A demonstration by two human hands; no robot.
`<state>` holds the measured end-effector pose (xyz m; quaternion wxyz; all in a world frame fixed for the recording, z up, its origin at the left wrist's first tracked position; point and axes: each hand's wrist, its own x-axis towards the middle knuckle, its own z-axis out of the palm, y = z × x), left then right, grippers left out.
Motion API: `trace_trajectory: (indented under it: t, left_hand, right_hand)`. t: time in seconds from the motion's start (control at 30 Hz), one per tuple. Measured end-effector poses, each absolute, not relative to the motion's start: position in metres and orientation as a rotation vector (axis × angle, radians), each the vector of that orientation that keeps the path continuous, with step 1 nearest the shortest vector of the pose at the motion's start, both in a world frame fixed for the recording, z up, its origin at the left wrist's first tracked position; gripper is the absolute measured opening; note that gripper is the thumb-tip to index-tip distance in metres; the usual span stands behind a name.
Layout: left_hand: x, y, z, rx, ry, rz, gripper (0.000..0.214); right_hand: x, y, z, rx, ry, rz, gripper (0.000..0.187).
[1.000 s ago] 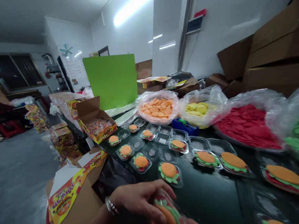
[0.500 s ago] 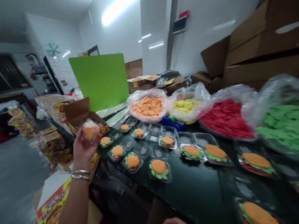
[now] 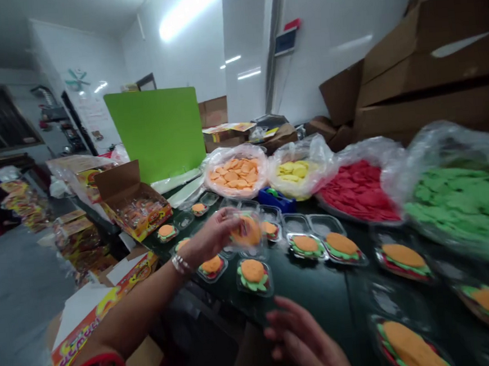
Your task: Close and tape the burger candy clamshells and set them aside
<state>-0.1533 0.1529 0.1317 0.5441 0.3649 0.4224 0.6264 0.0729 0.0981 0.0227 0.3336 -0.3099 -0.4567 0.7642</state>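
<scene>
My left hand (image 3: 218,234) reaches over the table with its fingers closed on a clear plastic box with an orange-bunned toy burger (image 3: 249,231) inside; motion smears it a little. Under and around it stand open clear clamshell boxes holding similar burgers, such as the green-leaved burger (image 3: 254,273) just in front. My right hand (image 3: 301,336) hovers by the table's front edge, fingers apart and nothing in them. Nearest to it on the right is another burger in an open box (image 3: 414,347).
Plastic-lined basins hold orange pieces (image 3: 235,174), yellow pieces (image 3: 293,171), red pieces (image 3: 359,191) and green pieces (image 3: 461,197). An open display box (image 3: 139,211) with wrapped items stands at the left. A blue tape dispenser (image 3: 276,199) sits behind the clamshells. Cartons (image 3: 426,73) are stacked at the right.
My left hand has moved right with the boxed burger, from in front of the display box to over the clamshells. My right hand has risen further into view. The view has shifted slightly.
</scene>
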Motion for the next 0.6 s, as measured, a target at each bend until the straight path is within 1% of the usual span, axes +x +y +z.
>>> trace_trajectory:
  t: [0.1, 0.17, 0.23, 0.3, 0.4, 0.53, 0.6]
  left_hand:
    - [-0.129, 0.127, 0.115, 0.873, 0.885, 1.366, 0.038]
    - [-0.123, 0.118, 0.111, 0.83, 0.889, 1.36, 0.035]
    - [-0.122, 0.114, 0.109, 0.783, 0.899, 1.369, 0.034]
    - [-0.125, 0.113, 0.108, 0.769, 0.891, 1.351, 0.037]
    - [-0.139, 0.113, 0.111, 0.864, 0.937, 1.197, 0.043]
    - [-0.159, 0.115, 0.125, 1.074, 1.132, 0.951, 0.038]
    - [-0.162, 0.113, 0.129, 1.103, 1.119, 0.887, 0.051]
  right_hand:
    - [0.051, 0.111, 0.058, -0.717, -1.133, 1.902, 0.063]
    - [0.036, 0.122, 0.071, -0.657, -1.119, 1.888, 0.067]
    - [0.024, 0.13, 0.075, -0.62, -1.097, 1.878, 0.063]
    - [0.02, 0.136, 0.073, -0.592, -1.069, 1.881, 0.056]
    - [0.024, 0.143, 0.07, -0.589, -1.077, 1.907, 0.049]
    - [0.033, 0.152, 0.076, -0.692, -1.317, 1.889, 0.053]
    - [0.032, 0.155, 0.08, -0.72, -1.443, 1.866, 0.054]
